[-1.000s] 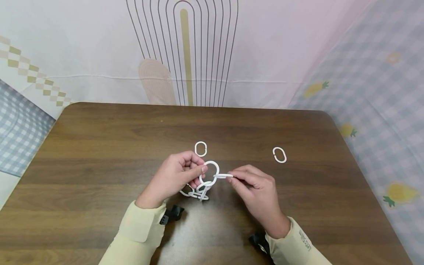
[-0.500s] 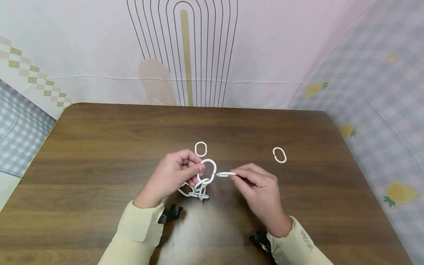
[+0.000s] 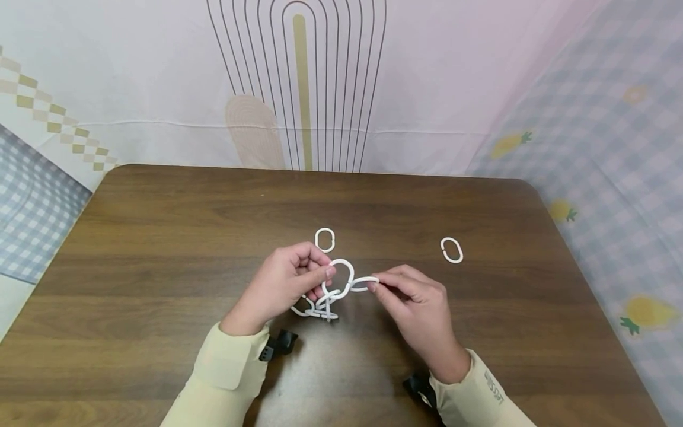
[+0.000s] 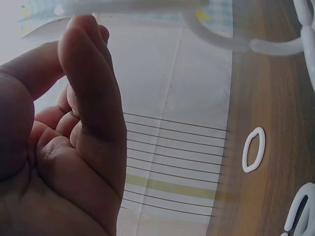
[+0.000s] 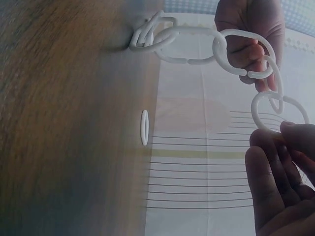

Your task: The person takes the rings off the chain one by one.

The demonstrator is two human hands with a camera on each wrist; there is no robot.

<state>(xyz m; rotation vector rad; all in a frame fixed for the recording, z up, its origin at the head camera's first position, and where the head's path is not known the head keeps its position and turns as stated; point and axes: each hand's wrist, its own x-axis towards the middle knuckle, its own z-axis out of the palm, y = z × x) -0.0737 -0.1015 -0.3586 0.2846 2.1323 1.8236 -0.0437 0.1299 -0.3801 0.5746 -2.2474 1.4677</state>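
Observation:
Between thumb and fingers, my left hand (image 3: 285,286) pinches a white plastic oval chain link (image 3: 341,261) just above the table. Several joined white links (image 3: 327,308) hang below it in a short chain. My right hand (image 3: 418,308) pinches the end of another white link (image 3: 365,278), which points left. In the right wrist view this right-hand link (image 5: 255,109) crosses the left-hand link (image 5: 281,88) and looks looped through it. The left wrist view cuts off the held link (image 4: 128,6) at its top edge.
On the brown wooden table (image 3: 160,237) one loose white link (image 3: 333,240) lies just beyond my left hand. Another loose link (image 3: 460,250) lies farther right. Patterned cloth (image 3: 427,77) hangs behind the table and along its right side.
Half a second ago the right-hand link stood edge-on, slightly right of the left-hand link. Now it is tilted to show its opening, and the left-hand link has shifted slightly right to meet it.

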